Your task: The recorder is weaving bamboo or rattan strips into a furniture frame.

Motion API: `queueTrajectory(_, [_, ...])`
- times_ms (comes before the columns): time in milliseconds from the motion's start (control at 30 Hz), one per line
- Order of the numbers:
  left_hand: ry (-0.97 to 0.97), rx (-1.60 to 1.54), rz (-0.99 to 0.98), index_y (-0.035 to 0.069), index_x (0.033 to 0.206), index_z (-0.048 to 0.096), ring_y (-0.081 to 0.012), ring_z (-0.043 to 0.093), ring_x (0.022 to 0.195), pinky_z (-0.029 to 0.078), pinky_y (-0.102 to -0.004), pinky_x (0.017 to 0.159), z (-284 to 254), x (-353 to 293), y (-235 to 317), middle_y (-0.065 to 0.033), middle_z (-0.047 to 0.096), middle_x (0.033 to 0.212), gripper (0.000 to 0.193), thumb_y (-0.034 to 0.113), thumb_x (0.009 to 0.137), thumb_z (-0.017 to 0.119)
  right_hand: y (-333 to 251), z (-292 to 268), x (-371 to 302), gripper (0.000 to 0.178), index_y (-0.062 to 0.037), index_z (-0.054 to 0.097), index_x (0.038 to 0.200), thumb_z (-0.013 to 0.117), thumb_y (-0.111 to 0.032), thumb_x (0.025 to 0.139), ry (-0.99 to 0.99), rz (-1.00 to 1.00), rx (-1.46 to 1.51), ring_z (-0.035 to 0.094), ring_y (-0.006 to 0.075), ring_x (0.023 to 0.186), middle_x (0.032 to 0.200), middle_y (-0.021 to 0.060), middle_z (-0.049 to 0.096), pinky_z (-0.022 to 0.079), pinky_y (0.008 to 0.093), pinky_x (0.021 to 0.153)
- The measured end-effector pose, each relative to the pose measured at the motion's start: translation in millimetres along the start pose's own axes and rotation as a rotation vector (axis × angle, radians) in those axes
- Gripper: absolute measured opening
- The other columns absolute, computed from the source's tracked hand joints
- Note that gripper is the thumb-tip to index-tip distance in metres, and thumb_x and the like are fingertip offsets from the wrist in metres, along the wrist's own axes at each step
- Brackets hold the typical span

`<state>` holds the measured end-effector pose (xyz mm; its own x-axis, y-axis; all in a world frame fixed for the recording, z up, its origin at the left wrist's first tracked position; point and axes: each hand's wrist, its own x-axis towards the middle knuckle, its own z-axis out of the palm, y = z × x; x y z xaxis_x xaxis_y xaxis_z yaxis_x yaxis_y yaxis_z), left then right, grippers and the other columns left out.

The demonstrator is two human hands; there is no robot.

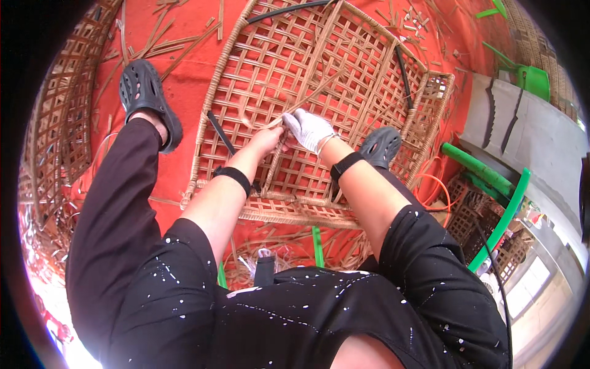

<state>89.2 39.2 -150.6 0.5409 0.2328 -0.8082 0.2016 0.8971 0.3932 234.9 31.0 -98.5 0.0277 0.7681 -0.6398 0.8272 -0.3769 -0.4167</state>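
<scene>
A large openwork woven cane panel [295, 198] with raised wicker sides lies in front of me, between my feet. Over its lower middle, my bare left hand [268, 139] and my white-gloved right hand [309, 130] meet. Both are closed, fingers pinched around a thin, pale cane strip [326, 85]. One end of the strip slants up to the right above the weave; the other curls back to the left of my hands. My fingers partly hide where the strip meets the panel.
Scraps of cane [175, 46] litter the red floor covering [190, 64]. Black strips [220, 132] lie along the panel. Tall woven pieces [58, 123] stand at the left. At the right are green chair parts [504, 221], an orange cord [439, 184] and a grey sheet [534, 132].
</scene>
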Motion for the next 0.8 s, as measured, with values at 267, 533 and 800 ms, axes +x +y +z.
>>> queueTrajectory(267, [-0.097,0.092,0.274,-0.003,0.123,0.047,-0.0116,0.058,0.089,0.047,-0.0253,0.077,-6.5,-18.3,-6.0,-0.0096,0.061,0.107,0.049,0.013,0.081,0.064,-25.7,-52.6,-22.4,0.030,-0.0042,0.065,0.074,0.057,-0.033,0.077,-0.164,0.211,0.642,0.054,0.0120,0.052,0.059,0.0059,0.059,0.045,0.0243,0.053])
queueTrajectory(533, [0.186,0.068,0.376,-0.003,0.110,0.058,-0.0091,0.058,0.084,0.046,-0.0219,0.074,17.6,-30.6,2.1,-0.0060,0.064,0.095,0.041,0.022,0.079,0.069,-129.6,-171.8,-87.0,0.024,-0.0027,0.063,0.073,0.063,-0.026,0.079,-0.086,0.078,0.863,0.048,0.0038,0.051,0.058,-0.0002,0.055,0.035,0.0183,0.045])
queueTrajectory(800, [0.267,0.156,0.428,0.003,0.104,0.063,-0.0098,0.059,0.078,0.046,-0.0224,0.071,20.2,-12.7,-12.4,-0.0054,0.064,0.091,0.035,0.024,0.077,0.071,-79.6,-277.8,-158.9,0.026,-0.0001,0.057,0.104,0.058,-0.012,0.082,1.053,-0.687,-0.645,0.060,0.0188,0.062,0.091,0.0092,0.062,0.049,0.0268,0.054])
